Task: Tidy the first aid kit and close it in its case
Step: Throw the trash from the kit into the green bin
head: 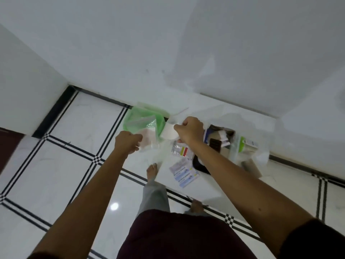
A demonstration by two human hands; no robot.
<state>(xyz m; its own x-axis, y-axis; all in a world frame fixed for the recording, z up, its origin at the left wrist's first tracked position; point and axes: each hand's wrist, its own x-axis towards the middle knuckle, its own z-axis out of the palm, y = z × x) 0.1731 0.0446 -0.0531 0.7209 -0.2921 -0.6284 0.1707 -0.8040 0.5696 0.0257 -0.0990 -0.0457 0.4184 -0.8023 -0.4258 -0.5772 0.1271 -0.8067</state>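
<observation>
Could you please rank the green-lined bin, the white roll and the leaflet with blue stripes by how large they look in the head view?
1. green-lined bin, clearly largest.
2. leaflet with blue stripes.
3. white roll, partly hidden by the right hand, so its place against the leaflet is unsure.

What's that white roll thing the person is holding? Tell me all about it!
The white roll looks like a roll of bandage or tape, plain white and shaped like a short cylinder. It is held up above the white ledge, tilted on its side. The right hand has its grip on the roll's right edge. A clear plastic bag, pinched by the left hand, hangs just beside and below it. A green bag sits behind it. Its texture is too blurred to tell.
</observation>
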